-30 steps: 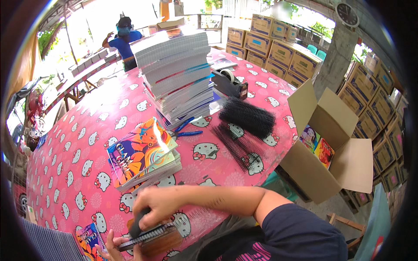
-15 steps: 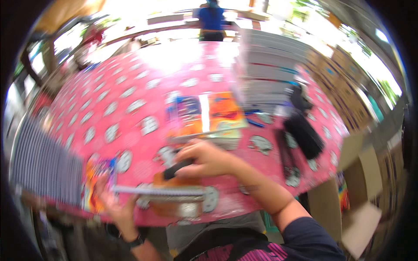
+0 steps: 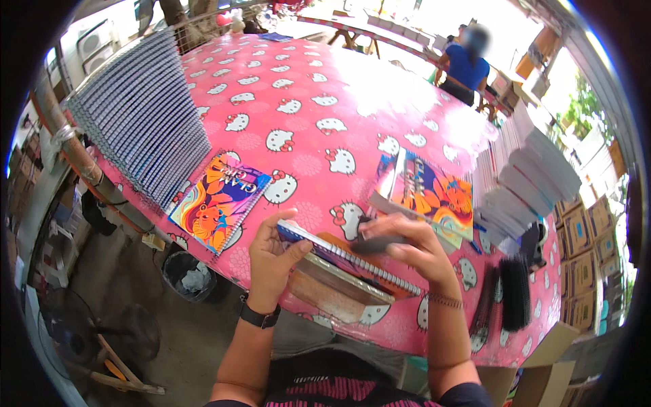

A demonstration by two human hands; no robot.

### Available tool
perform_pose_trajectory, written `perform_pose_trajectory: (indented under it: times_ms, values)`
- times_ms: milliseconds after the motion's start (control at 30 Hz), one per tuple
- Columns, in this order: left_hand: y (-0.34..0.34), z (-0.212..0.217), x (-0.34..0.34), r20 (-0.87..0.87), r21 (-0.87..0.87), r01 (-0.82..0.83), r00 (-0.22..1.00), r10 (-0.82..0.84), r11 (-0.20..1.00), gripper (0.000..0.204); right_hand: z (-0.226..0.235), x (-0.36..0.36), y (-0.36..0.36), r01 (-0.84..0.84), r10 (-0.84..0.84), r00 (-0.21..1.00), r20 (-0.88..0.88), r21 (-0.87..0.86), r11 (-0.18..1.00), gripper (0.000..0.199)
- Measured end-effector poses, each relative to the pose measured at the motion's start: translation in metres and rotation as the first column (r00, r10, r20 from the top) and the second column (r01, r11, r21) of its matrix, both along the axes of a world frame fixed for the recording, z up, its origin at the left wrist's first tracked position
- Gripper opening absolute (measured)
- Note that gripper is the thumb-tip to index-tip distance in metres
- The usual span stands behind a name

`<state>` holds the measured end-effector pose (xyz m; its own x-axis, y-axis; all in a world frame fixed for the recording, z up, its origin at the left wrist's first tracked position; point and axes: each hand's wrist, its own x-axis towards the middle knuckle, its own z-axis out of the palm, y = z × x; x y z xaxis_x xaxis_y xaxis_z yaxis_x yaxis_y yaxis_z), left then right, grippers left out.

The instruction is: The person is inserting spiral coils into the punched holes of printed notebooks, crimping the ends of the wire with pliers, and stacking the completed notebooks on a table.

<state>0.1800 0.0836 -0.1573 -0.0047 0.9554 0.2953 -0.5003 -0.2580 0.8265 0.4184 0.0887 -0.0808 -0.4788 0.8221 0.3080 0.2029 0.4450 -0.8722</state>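
Note:
My left hand [image 3: 274, 261] grips one end of a spiral-bound notebook [image 3: 325, 254], held on edge with its white coil along the upper side. My right hand [image 3: 417, 247] is closed around a dark hand tool [image 3: 376, 243] just above the coil; its exact kind is hidden by my fingers. Under the notebook sits a brown block or board [image 3: 332, 290] with a glossy strip along it. To the left lies a finished-looking notebook [image 3: 220, 203] with a bright orange and purple cover. Beyond my right hand is a pile of colourful covers and pages [image 3: 430, 193].
A tall stack of spiral notebooks [image 3: 142, 122] stands at the left edge of the pink patterned table [image 3: 305, 142]. Paper stacks [image 3: 522, 176] and black coils [image 3: 514, 292] are at right. A bin [image 3: 190, 275] stands below; cardboard boxes [image 3: 586, 258] are further right. Another person [image 3: 464, 68] is far off.
My view has turned, so the table and its stacks appear shifted and sharper. My left hand, blurred at the notebook's end before, now clearly grips it. The dark tool remains in my right hand.

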Motion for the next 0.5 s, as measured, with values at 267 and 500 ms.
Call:
perform_pose_trajectory:
  times_ms: [267,500]
  values:
    - [0.003,-0.019,0.003,0.177,-0.047,0.014,0.984,-0.006,0.999,0.036,0.009,-0.011,0.006,-0.166,0.152,0.975,-0.159,-0.076,0.983,0.036]
    - [0.001,-0.021,0.008,0.182,-0.058,-0.026,0.983,0.036,0.998,0.030,0.012,-0.016,-0.007,-0.237,0.170,0.914,-0.368,-0.145,0.961,0.031]
